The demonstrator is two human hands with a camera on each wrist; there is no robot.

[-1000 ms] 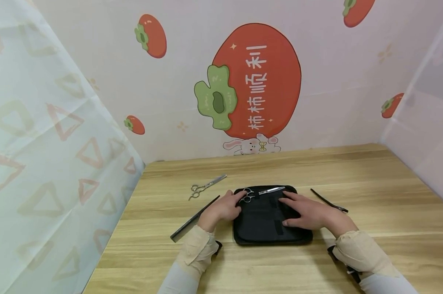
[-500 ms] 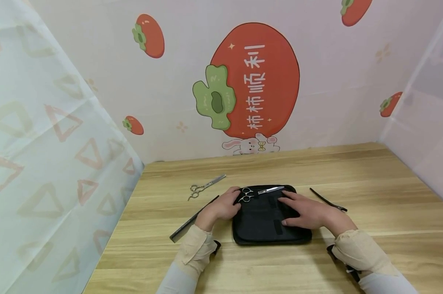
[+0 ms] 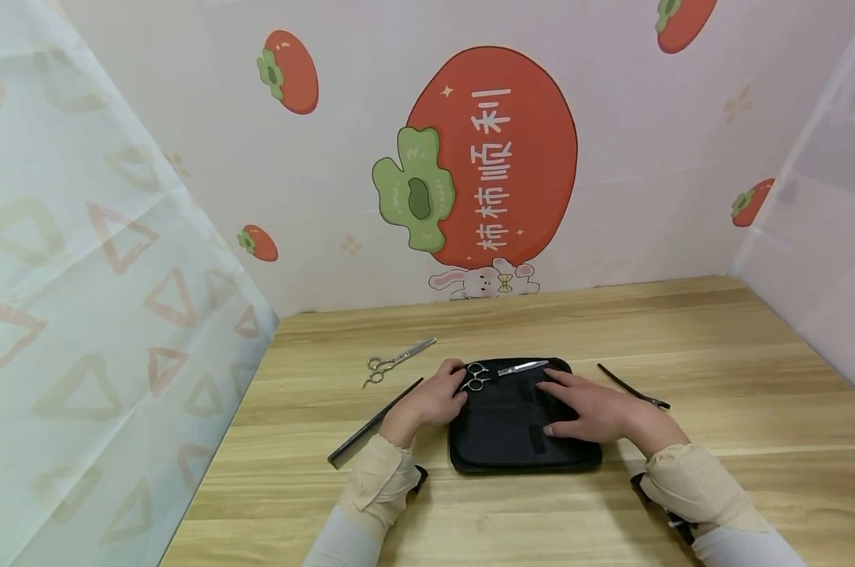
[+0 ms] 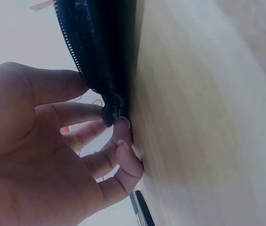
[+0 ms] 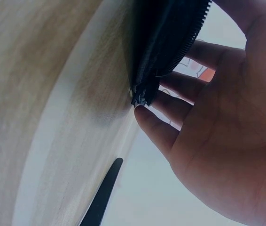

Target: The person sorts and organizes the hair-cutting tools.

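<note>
A black zippered case (image 3: 501,429) lies flat on the wooden table in the head view. A pair of silver scissors (image 3: 523,368) lies along its far edge, with a dark band crossing the middle. My left hand (image 3: 436,396) holds the case's left edge beside the finger rings. Seen from the left wrist, its curled fingers (image 4: 116,162) meet the zipper edge (image 4: 107,110) near the tabletop. My right hand (image 3: 597,405) rests spread on the case's right part. In the right wrist view, its nearly straight fingers (image 5: 159,132) touch the zippered corner (image 5: 144,92).
Thinning scissors (image 3: 399,362) lie at the back left of the table (image 3: 512,520). A black comb (image 3: 371,429) sits beside the left forearm. A slim black hair clip (image 3: 633,387) lies beyond the right wrist. A printed cloth wall (image 3: 654,197) closes off the back.
My left index finger has drawn back left from the scissors' finger rings to the case's left edge. My right hand has stayed on the case, and the loose tools have not moved.
</note>
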